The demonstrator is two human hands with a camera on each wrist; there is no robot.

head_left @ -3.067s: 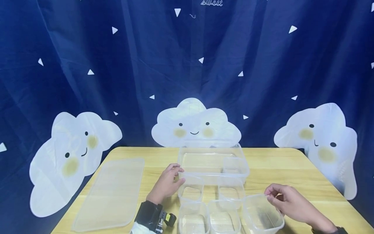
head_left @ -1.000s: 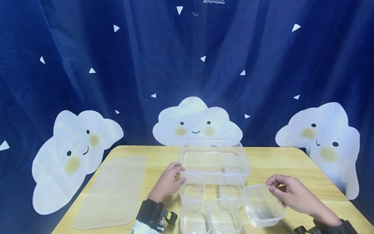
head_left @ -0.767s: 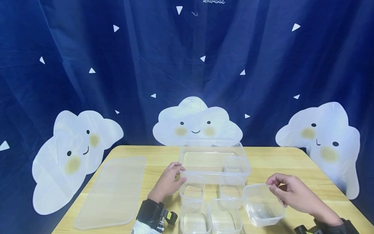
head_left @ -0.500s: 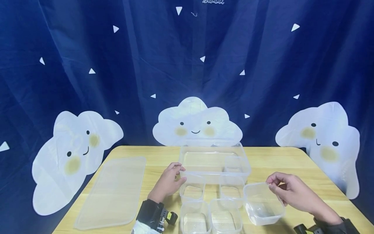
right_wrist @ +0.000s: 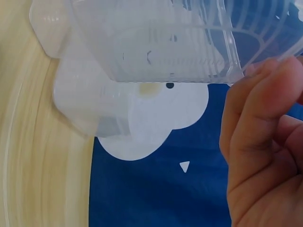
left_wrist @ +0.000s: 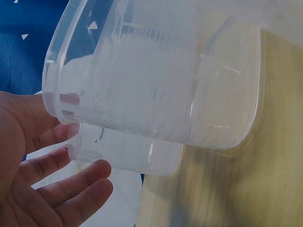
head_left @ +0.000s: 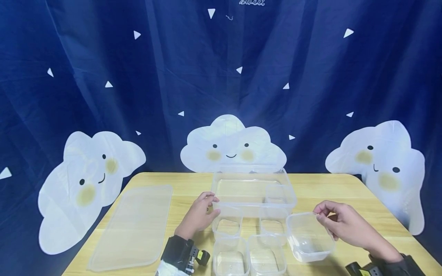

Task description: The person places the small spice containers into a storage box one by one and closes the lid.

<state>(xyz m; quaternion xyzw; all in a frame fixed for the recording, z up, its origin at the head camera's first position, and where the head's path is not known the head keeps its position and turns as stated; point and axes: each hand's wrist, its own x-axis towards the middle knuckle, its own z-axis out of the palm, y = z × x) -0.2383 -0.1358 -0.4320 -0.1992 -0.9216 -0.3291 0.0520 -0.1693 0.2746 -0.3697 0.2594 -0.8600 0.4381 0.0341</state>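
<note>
At a wooden desk (head_left: pixel 328 191), a person's right hand (head_left: pixel 345 224) is pinching the rim of a small clear plastic tub (head_left: pixel 309 239) — fingers nearly together — just right of four matching tubs (head_left: pixel 266 253). The left hand (head_left: pixel 197 216), fingers loosely parted and gripping nothing, is resting by the near-left corner of a larger clear box (head_left: pixel 253 209) — a flat translucent lid (head_left: pixel 131 230) is lying farther left.

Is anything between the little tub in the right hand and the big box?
Yes, low down: another small tub stands between the held tub and the big box, near the box's front-right corner. Nothing visible blocks going over it.
</note>
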